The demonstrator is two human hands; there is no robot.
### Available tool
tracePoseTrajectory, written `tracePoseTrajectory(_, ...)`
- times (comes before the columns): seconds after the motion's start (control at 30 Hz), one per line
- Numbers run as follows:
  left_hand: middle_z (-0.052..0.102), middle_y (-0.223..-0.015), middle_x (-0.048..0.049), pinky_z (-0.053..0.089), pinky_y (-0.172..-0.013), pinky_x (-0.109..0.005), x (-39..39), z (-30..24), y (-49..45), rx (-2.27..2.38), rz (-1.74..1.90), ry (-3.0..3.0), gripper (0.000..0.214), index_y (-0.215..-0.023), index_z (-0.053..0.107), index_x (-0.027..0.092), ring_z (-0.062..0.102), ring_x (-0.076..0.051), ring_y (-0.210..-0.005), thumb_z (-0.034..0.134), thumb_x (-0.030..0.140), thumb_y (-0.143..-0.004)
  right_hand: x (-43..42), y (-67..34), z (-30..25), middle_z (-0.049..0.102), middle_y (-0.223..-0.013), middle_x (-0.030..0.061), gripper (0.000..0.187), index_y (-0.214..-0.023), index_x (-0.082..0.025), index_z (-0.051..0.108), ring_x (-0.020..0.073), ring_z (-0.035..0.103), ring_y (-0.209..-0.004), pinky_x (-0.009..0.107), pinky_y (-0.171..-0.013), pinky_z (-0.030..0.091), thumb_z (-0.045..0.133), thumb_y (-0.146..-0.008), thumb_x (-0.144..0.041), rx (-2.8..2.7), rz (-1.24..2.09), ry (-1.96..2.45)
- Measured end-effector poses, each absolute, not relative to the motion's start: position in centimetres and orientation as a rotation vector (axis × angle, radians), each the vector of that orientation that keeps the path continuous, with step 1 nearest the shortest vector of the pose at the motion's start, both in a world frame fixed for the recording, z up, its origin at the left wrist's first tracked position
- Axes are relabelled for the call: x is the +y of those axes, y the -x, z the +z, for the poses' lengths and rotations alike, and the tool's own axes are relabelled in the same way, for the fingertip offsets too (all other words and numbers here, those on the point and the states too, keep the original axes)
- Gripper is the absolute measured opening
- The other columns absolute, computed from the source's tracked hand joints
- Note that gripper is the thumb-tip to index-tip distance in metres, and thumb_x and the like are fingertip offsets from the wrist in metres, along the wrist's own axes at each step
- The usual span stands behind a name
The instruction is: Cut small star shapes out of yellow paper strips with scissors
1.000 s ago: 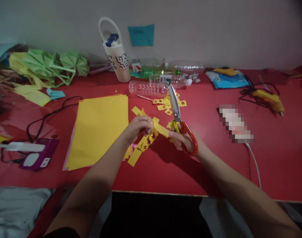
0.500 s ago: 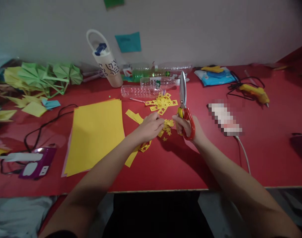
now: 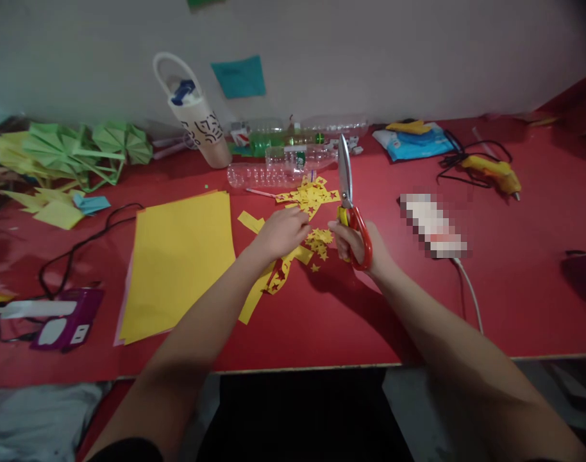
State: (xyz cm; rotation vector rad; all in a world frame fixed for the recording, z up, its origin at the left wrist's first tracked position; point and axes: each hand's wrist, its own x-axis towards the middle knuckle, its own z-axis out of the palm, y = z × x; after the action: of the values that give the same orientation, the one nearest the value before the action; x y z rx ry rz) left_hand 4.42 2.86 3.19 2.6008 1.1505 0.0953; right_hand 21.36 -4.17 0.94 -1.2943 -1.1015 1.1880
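Note:
My right hand (image 3: 358, 247) is closed round the red handles of a pair of scissors (image 3: 347, 192), whose blades point up and away. My left hand (image 3: 281, 232) is curled over a heap of yellow paper scraps, its fingers pinched on a strip with star-shaped holes (image 3: 278, 277). Small yellow cut-out stars (image 3: 318, 240) lie between the two hands. More punched yellow scraps (image 3: 309, 194) lie just beyond the hands. A stack of yellow paper sheets (image 3: 177, 256) lies flat on the red table (image 3: 322, 321) to the left.
Clear plastic bottles (image 3: 274, 172) and a bottle in a carrier sleeve (image 3: 197, 119) stand at the back. Green and yellow folded paper (image 3: 76, 147) is at the far left. A yellow glue gun (image 3: 492, 172), a power strip (image 3: 432, 224) and a purple device (image 3: 62, 324) also lie on the table.
My left hand lowered the punched yellow strip from in front of me onto the scraps. My right hand swung the scissors upright and shifted slightly left.

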Motion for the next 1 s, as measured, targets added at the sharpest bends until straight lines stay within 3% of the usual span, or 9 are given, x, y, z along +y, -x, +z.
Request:
tracePoseTrajectory(0.13,0.057,-0.066,-0.0046,0.026,-0.053,-0.028,1.4,4.4,-1.1,1.444,0.141,-2.373,0.045,-0.059,0.049,0.019,0.044,-0.014,-0.056,0.048,0.055,-0.086,-4.3,-21.3,1.0,0.041,-0.04,-0.0084,0.041,-0.054,-0.023,0.042,0.0073,0.039,-0.033,0.025,-0.038,0.033,0.068,-0.084,-0.034,-1.099,1.203,1.314)
tracePoseTrajectory(0.2,0.053,-0.054,-0.0034,0.023,-0.049,-0.029,0.2,4.5,-0.1,1.499,-0.005,-2.237,0.051,-0.05,0.044,0.02,0.041,-0.013,-0.047,0.051,0.06,-0.082,-4.4,-21.2,1.1,0.042,-0.039,-0.0077,0.041,-0.053,-0.023,0.042,0.0076,0.04,-0.033,0.025,-0.04,0.034,0.065,-0.085,-0.032,-1.125,1.206,1.336)
tracePoseTrajectory(0.3,0.055,-0.051,-0.0027,0.023,-0.047,-0.029,-1.5,3.7,0.0,1.404,-0.057,-2.121,0.04,-0.049,0.048,0.021,0.042,-0.013,-0.043,0.058,0.049,-0.076,-4.6,-20.9,1.1,0.043,-0.037,-0.0069,0.042,-0.052,-0.023,0.042,0.0078,0.042,-0.034,0.025,-0.041,0.035,0.063,-0.086,-0.034,-1.188,1.202,1.377)
tracePoseTrajectory(0.4,0.038,-0.042,0.0021,0.019,-0.048,-0.029,-2.4,2.4,-0.3,1.416,0.055,-2.085,0.035,-0.046,0.035,0.022,0.032,-0.01,-0.039,0.054,0.029,-0.075,-4.7,-20.5,1.1,0.043,-0.037,-0.0076,0.042,-0.053,-0.023,0.041,0.0073,0.041,-0.034,0.024,-0.041,0.034,0.067,-0.082,-0.041,-1.193,1.206,1.401)
tracePoseTrajectory(0.47,0.032,-0.045,0.0036,0.021,-0.049,-0.029,-2.3,2.0,-0.2,1.397,0.177,-2.021,0.033,-0.048,0.03,0.022,0.03,-0.01,-0.042,0.053,0.024,-0.072,-4.8,-20.4,1.1,0.043,-0.038,-0.008,0.042,-0.055,-0.023,0.042,0.0075,0.041,-0.034,0.024,-0.041,0.034,0.069,-0.08,-0.045,-1.188,1.201,1.413)
tracePoseTrajectory(0.63,0.06,-0.077,-0.003,0.043,-0.065,-0.029,-1.0,2.4,1.0,1.26,0.623,-1.535,0.016,-0.053,0.05,0.019,0.055,-0.014,-0.069,0.057,0.026,-0.065,-5.1,-20.0,1.2,0.043,-0.04,-0.0084,0.04,-0.06,-0.024,0.044,0.0084,0.044,-0.035,0.025,-0.042,0.036,0.067,-0.079,-0.051,-1.242,1.218,1.405)
tracePoseTrajectory(0.7,0.062,-0.081,-0.0026,0.049,-0.068,-0.03,-0.7,2.7,1.4,1.137,0.776,-1.21,0.015,-0.054,0.051,0.018,0.061,-0.014,-0.07,0.061,0.027,-0.06,-5.3,-19.7,1.3,0.044,-0.041,-0.0084,0.038,-0.064,-0.023,0.047,0.0095,0.046,-0.037,0.025,-0.042,0.038,0.067,-0.079,-0.051,-1.276,1.243,1.408)
tracePoseTrajectory(0.87,0.054,-0.058,0.0031,0.054,-0.057,-0.026,-0.9,3.2,1.6,0.89,0.788,-0.747,0.014,-0.055,0.048,0.017,0.062,-0.011,-0.047,0.061,0.021,-0.055,-5.7,-18.8,1.6,0.047,-0.047,-0.0096,0.039,-0.072,-0.022,0.052,0.0078,0.044,-0.034,0.024,-0.039,0.037,0.074,-0.071,-0.054,-1.237,1.274,1.403)
tracePoseTrajectory(1.0,0.057,-0.047,0.0003,0.054,-0.052,-0.024,-1.0,3.0,1.6,0.814,0.677,-0.69,0.013,-0.057,0.044,0.019,0.064,-0.014,-0.046,0.056,0.021,-0.057,-6.1,-18.6,1.9,0.048,-0.049,-0.0095,0.038,-0.073,-0.022,0.051,0.0071,0.043,-0.034,0.024,-0.038,0.037,0.076,-0.07,-0.05,-1.198,1.243,1.348)
